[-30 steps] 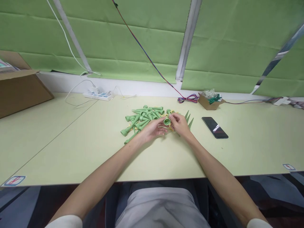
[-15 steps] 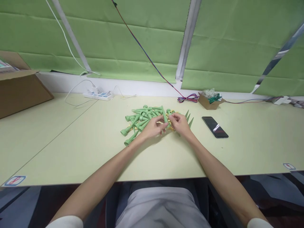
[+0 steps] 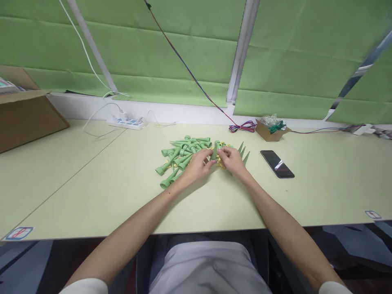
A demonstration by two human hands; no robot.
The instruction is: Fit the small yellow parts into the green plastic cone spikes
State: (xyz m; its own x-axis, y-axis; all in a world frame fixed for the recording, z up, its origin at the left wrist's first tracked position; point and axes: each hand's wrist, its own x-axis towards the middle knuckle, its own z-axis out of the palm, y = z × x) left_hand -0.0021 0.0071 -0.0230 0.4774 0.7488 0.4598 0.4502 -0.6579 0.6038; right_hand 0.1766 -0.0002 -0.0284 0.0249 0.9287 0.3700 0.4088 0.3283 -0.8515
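My left hand (image 3: 199, 164) is closed round a green cone-shaped piece (image 3: 214, 151) that stands roughly upright between thumb and fingers. Close beside it, my right hand (image 3: 232, 159) is pinched at the right side of that piece; whatever its fingertips hold is too small to make out. Small yellow pieces (image 3: 221, 164) lie under and between the hands. Left of them is a pile of green cone-shaped pieces (image 3: 176, 154) with wide ends. Several pointed green tips (image 3: 246, 157) stick out beyond my right hand.
A black phone (image 3: 277, 164) lies to the right on the table (image 3: 122, 196). Behind it is a small cardboard box (image 3: 269, 134) with plastic bags. Bundled wires (image 3: 243, 126), a power strip (image 3: 127, 122) and a large cardboard box (image 3: 30, 120) are along the back and left.
The green piece in my left hand has turned and shifted slightly to the right. The fingers of my left hand have moved a little; my right hand has barely moved.
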